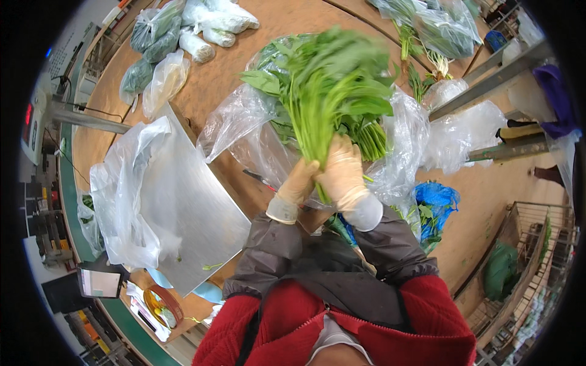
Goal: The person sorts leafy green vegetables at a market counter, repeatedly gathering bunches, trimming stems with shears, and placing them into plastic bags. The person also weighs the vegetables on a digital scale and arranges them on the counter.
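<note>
A bunch of leafy green vegetables (316,105) with long pale stems stands up from my two gloved hands, its leaves blurred at the top. My left hand (298,180) closes round the lower stems from the left. Pressed against the same stems from the right is my right hand (343,169). Behind the bunch, more cut stems (370,141) lie in a large clear plastic bag (247,119), which spreads out on both sides. A tool with a dark and red handle (260,178) lies partly under the bag's edge, too covered to identify.
Left is a metal weighing platform (201,219) with white plastic bags (132,196) on it. Bagged vegetables (158,32) lie at the back left, others (444,27) at the back right. A metal bar (485,82) crosses at right, above a blue bag (437,206) and a wire cart (512,256).
</note>
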Motion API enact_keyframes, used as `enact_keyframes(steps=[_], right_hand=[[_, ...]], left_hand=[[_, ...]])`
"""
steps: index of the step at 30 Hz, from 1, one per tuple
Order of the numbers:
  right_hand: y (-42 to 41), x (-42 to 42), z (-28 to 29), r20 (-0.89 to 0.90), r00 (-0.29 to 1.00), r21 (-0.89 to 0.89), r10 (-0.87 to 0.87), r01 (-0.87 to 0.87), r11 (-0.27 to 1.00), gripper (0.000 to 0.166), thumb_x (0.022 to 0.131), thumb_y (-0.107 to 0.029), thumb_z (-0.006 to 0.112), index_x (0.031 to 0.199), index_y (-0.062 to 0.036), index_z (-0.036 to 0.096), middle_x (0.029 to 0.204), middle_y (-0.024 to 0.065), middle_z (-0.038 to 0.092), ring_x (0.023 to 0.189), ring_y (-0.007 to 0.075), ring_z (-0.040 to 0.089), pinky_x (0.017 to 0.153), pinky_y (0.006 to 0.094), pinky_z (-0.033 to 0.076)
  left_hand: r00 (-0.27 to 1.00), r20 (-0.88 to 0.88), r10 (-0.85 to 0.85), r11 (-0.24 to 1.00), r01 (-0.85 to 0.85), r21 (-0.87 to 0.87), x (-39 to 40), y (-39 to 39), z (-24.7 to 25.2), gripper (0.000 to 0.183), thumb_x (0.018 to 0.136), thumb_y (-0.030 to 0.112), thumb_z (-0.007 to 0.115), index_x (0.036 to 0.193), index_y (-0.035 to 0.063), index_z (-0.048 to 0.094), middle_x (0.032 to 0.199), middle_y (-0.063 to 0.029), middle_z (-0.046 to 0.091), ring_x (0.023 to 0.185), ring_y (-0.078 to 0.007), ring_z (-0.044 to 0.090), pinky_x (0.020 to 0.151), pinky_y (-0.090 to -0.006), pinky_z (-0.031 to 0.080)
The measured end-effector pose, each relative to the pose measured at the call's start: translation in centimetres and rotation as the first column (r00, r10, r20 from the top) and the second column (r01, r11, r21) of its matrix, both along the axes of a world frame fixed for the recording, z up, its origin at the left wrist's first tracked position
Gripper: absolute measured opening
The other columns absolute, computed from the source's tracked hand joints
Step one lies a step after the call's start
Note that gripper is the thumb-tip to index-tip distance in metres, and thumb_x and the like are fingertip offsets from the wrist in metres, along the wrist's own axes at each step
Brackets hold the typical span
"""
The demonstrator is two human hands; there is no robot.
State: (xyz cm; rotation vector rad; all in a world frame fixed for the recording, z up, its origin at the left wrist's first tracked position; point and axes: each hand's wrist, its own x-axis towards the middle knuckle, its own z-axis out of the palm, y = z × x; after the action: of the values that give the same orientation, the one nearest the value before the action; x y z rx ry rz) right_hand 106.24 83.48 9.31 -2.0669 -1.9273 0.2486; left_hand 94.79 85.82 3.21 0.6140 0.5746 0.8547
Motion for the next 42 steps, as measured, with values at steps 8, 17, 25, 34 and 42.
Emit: enact_keyframes(steps=[8,17,25,34,42], right_hand=[[-1.9,-0.9,1.9,-0.361,0.864,0.047,0.351,-0.359,0.932,0.063,0.079,-0.038,0.058,0.128,-0.0021,0.042,0.127,0.0218,0.046,0.114,0.0359,0.049,0.098,0.04,0.039],[-3.3,4.0,1.3,-0.602,0.798,-0.258,-0.011,-0.182,0.949,0.04,0.085,-0.039,0.058,0.108,-0.0064,0.062,0.108,0.0156,0.061,0.098,0.031,0.059,0.082,0.038,0.048],[4.3,3.9,0.0,-0.445,0.851,0.053,0.279,-0.286,0.957,0.029,0.079,-0.021,0.065,0.102,-0.0049,0.064,0.109,0.0149,0.06,0.099,0.028,0.06,0.084,0.0325,0.047],[-0.8,6.2,2.5,-0.756,0.573,0.163,0.316,-0.302,0.939,0.016,0.085,-0.008,0.056,0.1,-0.0045,0.06,0.113,0.0119,0.056,0.109,0.0245,0.052,0.091,0.0348,0.04],[-2.7,2.5,1.6,-0.912,0.353,0.07,0.209,-0.369,0.927,0.019,0.087,-0.009,0.046,0.103,-0.0026,0.054,0.097,0.0092,0.062,0.093,0.02,0.057,0.085,0.0297,0.042]], left_hand=[[0.897,0.328,0.297,0.918,-0.174,-0.355,-2.9,-3.1,-3.6,0.062,0.084,0.032,0.062,0.132,0.0012,0.038,0.127,-0.0172,0.049,0.119,-0.028,0.048,0.104,-0.0417,0.036],[0.882,0.423,0.209,0.952,-0.084,-0.295,-1.2,-2.8,0.0,0.076,0.08,0.043,0.064,0.135,0.0007,0.034,0.131,-0.0216,0.045,0.118,-0.033,0.048,0.099,-0.0483,0.041],[0.901,0.366,0.233,0.933,-0.1,-0.346,-1.9,-2.8,-2.2,0.064,0.082,0.03,0.063,0.132,0.0,0.037,0.127,-0.0204,0.049,0.114,-0.0331,0.051,0.098,-0.0474,0.043],[0.865,0.412,0.287,0.887,-0.077,-0.455,-1.7,-3.0,-2.0,0.05,0.084,0.017,0.06,0.128,0.0009,0.043,0.119,-0.0168,0.055,0.107,-0.031,0.056,0.095,-0.0458,0.045],[0.921,0.291,0.259,0.912,-0.133,-0.388,-1.3,-3.3,-2.5,0.048,0.086,0.028,0.063,0.122,0.0003,0.048,0.117,-0.0131,0.057,0.104,-0.0244,0.058,0.09,-0.0371,0.05]])
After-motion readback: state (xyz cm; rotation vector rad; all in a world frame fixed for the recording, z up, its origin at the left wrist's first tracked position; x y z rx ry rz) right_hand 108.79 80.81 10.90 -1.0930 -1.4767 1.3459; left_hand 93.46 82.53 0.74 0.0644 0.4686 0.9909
